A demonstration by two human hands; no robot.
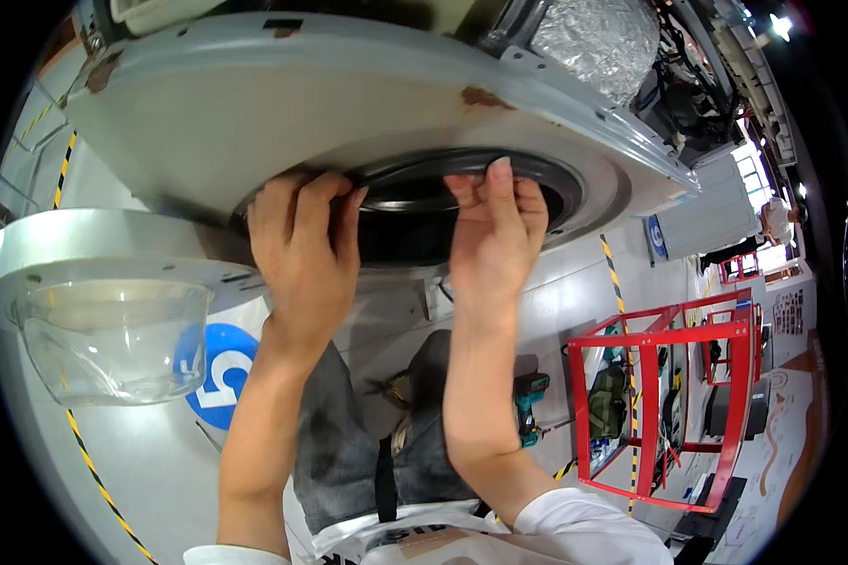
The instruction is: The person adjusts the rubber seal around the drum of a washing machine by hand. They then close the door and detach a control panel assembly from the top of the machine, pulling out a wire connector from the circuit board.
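Note:
In front of me is a front-loading washing machine, its pale metal front panel (198, 122) marked with rust spots. Around the round drum opening runs a dark rubber door seal (561, 174). The fingers of my left hand (301, 235) curl over the seal at the left of the opening, fingertips partly hidden inside. Toward the right of the opening my right hand (499, 226) grips the seal's upper lip, thumb up and the other fingers bent inward. Swung out at the left hangs the door (94, 245) with its clear glass bowl (113, 339).
A green cordless drill (530, 405) is on the floor by my right elbow. Farther right stands a red metal frame cart (650, 405) holding tools and a bag. Crinkled silver foil (598, 42) shows behind the panel. Another person (777, 221) is far off at the right.

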